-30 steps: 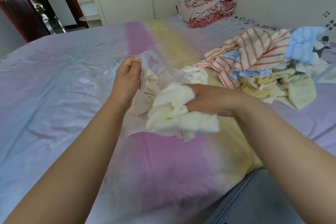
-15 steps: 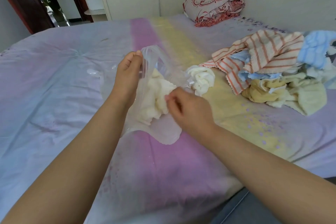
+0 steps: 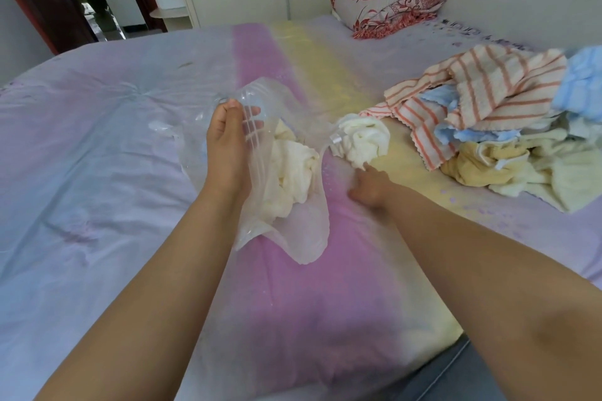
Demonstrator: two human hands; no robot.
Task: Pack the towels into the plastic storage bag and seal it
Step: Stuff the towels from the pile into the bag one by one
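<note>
One crumpled cream towel [image 3: 290,172] inside clear bag [image 3: 260,98]; left hand [image 3: 228,140] pinching rim.

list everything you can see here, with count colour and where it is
plastic storage bag: 1, clear, middle of the bed, mouth held up
towel in the bag: 1 visible, cream, inside the bag
loose towel: 1, cream white, bunched on the bed just right of the bag
towel pile: several, exact count unclear; orange-striped, blue, yellow and cream; right side of the bed
bed sheet: 1, lilac with a pink and a yellow band, under everything
folded quilt: 1, red and white pattern, far end of the bed by the wall
shelf unit: 1, white, beyond the bed on the left
left hand: 1, grip shut on the bag's rim
right hand: 1, fingers touching the loose towel, not yet gripping it
</note>
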